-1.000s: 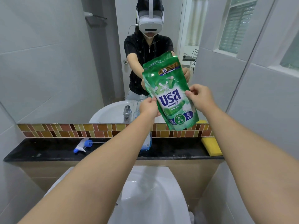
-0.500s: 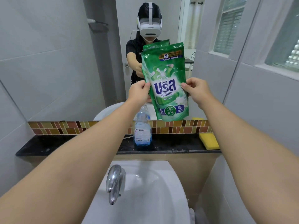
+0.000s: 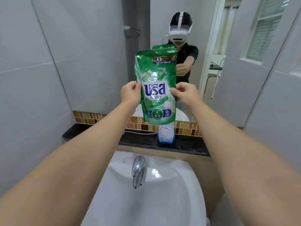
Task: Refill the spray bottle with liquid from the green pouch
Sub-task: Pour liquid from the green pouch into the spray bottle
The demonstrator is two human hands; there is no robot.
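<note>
I hold the green pouch upright in front of the mirror, its printed face toward me. My left hand pinches its left edge and my right hand pinches its right edge at mid height. Directly below the pouch, the clear spray bottle with blue liquid in its base stands on the black ledge. The pouch hides the bottle's top. A thin white tube lies on the ledge left of the bottle; my left forearm covers the spray head.
A white sink with a chrome tap lies below the ledge. A strip of brown mosaic tiles runs behind the ledge under the mirror. Grey tiled walls close in on both sides.
The view has swung so the pouch and bottle sit more to the centre-right. The pouch stands straighter and my hands keep the same pinch on its edges.
</note>
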